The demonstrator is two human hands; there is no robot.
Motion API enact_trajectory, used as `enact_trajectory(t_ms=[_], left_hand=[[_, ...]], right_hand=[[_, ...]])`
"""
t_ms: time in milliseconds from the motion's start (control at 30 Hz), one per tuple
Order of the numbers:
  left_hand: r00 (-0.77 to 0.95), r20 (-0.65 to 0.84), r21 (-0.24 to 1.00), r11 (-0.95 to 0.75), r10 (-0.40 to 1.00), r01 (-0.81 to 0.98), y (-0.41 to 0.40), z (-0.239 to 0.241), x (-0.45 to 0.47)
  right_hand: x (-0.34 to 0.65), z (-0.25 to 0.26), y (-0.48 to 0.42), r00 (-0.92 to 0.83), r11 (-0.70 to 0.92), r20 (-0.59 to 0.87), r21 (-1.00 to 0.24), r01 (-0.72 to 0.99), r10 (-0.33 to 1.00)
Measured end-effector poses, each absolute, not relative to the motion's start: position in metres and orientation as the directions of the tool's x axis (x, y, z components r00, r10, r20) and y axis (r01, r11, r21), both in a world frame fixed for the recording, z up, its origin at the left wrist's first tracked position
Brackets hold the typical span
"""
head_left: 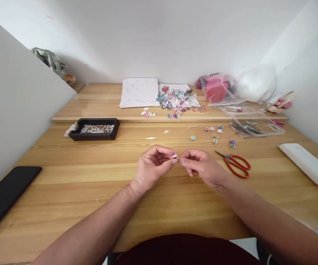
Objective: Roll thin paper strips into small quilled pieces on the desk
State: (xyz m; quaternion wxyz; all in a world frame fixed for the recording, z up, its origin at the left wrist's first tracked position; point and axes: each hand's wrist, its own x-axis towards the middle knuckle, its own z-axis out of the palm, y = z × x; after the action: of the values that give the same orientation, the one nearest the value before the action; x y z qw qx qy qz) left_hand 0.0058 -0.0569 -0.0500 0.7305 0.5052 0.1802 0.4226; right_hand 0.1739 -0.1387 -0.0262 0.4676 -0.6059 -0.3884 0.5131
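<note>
Both hands meet above the middle of the wooden table. My left hand (156,164) pinches a small shiny pink-lilac petal-like piece (174,156) between thumb and forefinger. My right hand (199,165) is closed too, its thumb and fingertip pressed together at the right end of that piece; what lies between them is too small to make out. Just right of my right hand lie red-handled scissors (237,164), blades pointing up and left. Beyond the hands are several small thread bobbins (215,136) and a mint-green bobbin (193,138).
A black tray (117,129) of beads stands at left, a phone (9,195) nearer. On the raised shelf lie paper sheets (139,92), thread flowers (177,109) and plastic bags (216,90). A clear box (258,126) and a white device (308,163) are at right.
</note>
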Motion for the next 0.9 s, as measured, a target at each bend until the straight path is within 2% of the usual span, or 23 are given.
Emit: enact_trajectory(t_ms=[67, 133, 233, 300, 433, 600, 667, 767, 900], left_hand=[[0.551, 0.12, 0.888, 0.158, 0.826, -0.431, -0.055, -0.051, 0.006], [0.526, 0.08, 0.887, 0.18, 0.847, -0.425, -0.054, -0.052, 0.006], [0.512, 0.039, 0.88, 0.214, 0.858, -0.425, -0.054, -0.053, 0.006], [0.514, 0.024, 0.872, 0.233, 0.857, -0.43, -0.054, -0.053, 0.007], [0.526, 0.004, 0.862, 0.263, 0.851, -0.433, -0.053, -0.052, 0.006], [0.553, 0.007, 0.864, 0.273, 0.833, -0.423, -0.053, -0.051, 0.004], [0.567, 0.01, 0.867, 0.275, 0.824, -0.416, -0.053, -0.051, 0.004], [0.566, 0.006, 0.863, 0.282, 0.824, -0.419, -0.053, -0.051, 0.005], [0.542, -0.003, 0.853, 0.285, 0.84, -0.438, -0.053, -0.052, 0.007]], right_hand=[[0.178, -0.025, -0.14, 0.159, -0.281, -0.269, -0.958, 0.057, 0.95], [0.186, -0.023, -0.141, 0.174, -0.275, -0.243, -0.942, 0.194, 0.954], [0.204, -0.018, -0.144, 0.275, -0.228, -0.116, -0.877, 0.422, 0.954], [0.214, -0.014, -0.147, 0.358, -0.21, -0.029, -0.852, 0.48, 0.933], [0.212, -0.005, -0.148, 0.404, -0.166, -0.015, -0.925, 0.342, 0.915], [0.178, -0.006, -0.139, 0.261, -0.158, -0.151, -0.988, 0.004, 0.954], [0.167, -0.011, -0.135, 0.197, -0.196, -0.206, -0.978, -0.069, 0.959], [0.161, -0.02, -0.133, 0.171, -0.239, -0.242, -0.97, -0.04, 0.955], [0.165, -0.025, -0.136, 0.259, -0.167, -0.132, -0.979, 0.12, 0.957]])
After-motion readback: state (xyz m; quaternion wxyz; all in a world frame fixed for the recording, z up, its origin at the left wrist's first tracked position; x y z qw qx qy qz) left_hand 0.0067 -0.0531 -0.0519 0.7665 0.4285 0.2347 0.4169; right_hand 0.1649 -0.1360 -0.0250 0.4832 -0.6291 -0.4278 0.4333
